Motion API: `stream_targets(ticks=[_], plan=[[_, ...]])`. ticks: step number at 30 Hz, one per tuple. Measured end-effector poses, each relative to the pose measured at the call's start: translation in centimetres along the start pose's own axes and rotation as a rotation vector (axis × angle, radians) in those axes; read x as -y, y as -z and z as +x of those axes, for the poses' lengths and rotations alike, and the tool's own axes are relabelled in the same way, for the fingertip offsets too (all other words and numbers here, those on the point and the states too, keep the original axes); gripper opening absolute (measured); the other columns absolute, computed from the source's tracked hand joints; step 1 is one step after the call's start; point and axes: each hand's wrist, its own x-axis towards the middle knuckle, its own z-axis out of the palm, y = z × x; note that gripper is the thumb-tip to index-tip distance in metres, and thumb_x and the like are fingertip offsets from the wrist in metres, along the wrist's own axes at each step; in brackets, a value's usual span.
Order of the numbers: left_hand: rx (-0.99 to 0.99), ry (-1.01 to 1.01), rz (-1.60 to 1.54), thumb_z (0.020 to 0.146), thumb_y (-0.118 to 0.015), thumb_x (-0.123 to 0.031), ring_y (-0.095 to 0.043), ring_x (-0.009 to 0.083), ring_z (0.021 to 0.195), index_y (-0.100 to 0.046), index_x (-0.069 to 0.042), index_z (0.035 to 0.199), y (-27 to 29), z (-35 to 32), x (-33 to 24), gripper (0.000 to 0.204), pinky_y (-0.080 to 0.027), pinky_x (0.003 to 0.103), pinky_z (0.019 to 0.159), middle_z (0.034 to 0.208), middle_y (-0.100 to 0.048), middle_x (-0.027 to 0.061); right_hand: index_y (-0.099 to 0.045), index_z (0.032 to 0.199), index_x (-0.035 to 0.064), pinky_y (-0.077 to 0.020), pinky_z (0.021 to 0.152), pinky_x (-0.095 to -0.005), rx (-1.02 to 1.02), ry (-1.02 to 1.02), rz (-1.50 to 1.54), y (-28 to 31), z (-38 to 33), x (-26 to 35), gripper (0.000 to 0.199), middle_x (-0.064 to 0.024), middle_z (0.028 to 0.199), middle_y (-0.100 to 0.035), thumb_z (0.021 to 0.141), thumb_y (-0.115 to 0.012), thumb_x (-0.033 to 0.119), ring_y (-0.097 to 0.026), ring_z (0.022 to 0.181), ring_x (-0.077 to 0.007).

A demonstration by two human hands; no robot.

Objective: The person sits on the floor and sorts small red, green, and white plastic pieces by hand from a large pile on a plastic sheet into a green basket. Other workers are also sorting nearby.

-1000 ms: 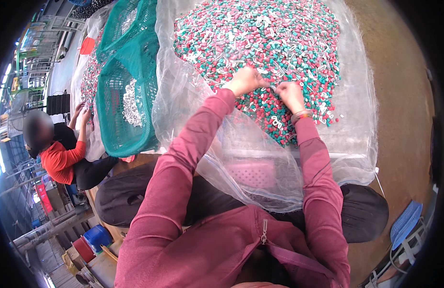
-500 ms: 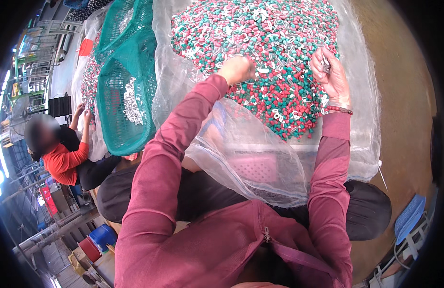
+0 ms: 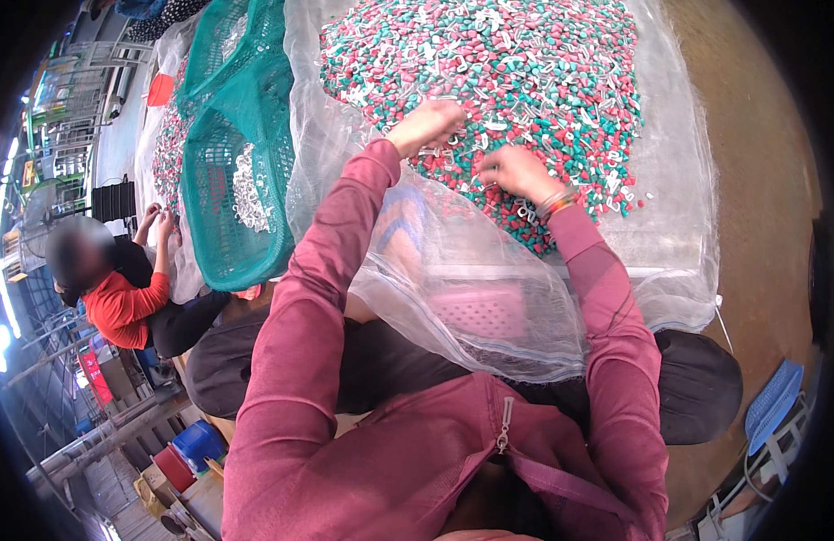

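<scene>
A wide heap of small red and green cone-like pieces [image 3: 561, 99], mixed with white and silvery loop-shaped parts, lies on a pale mesh sheet [image 3: 674, 162] in front of me. My left hand [image 3: 430, 126] is at the near left of the heap, its fingers curled down and closed; what they hold, if anything, is hidden. To its right and a little nearer, my right hand [image 3: 518, 173] rests low over the pieces with bent fingers pressed together. Slight blur hides whatever is in it. A beaded bracelet [image 3: 559, 200] circles my right wrist.
Left of the heap stand green mesh-lined baskets [image 3: 282, 194], the nearer holding white loop parts [image 3: 252, 189]. A pink perforated tray [image 3: 480, 309] shows through the sheet near my lap. Farther left, a person in orange [image 3: 128, 293] sits by another heap. A blue plastic seat [image 3: 773, 406] is at right.
My right hand has come down leftward from the heap's right edge, where it held silvery parts, to near my left hand. The left hand has shifted slightly left. Pieces at the heap's near right have moved.
</scene>
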Motion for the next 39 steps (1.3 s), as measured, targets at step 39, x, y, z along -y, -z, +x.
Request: stream_targets(ticks=[39], plan=[[0.397,-0.171,0.250,0.087,-0.063,-0.027,-0.052,0.0100,0.055,-0.066,-0.003,0.090,-2.3,-2.5,-2.1,0.024,-0.042,0.028,0.048,0.060,-0.054,0.0024,-0.056,0.096,0.0030,-0.0528,0.054,-0.0387,-0.194,-0.160,-0.654,-3.6,-2.4,-1.9,0.014,-0.0113,0.072,-0.067,0.083,-0.051,0.006,-0.068,0.068,-0.0250]])
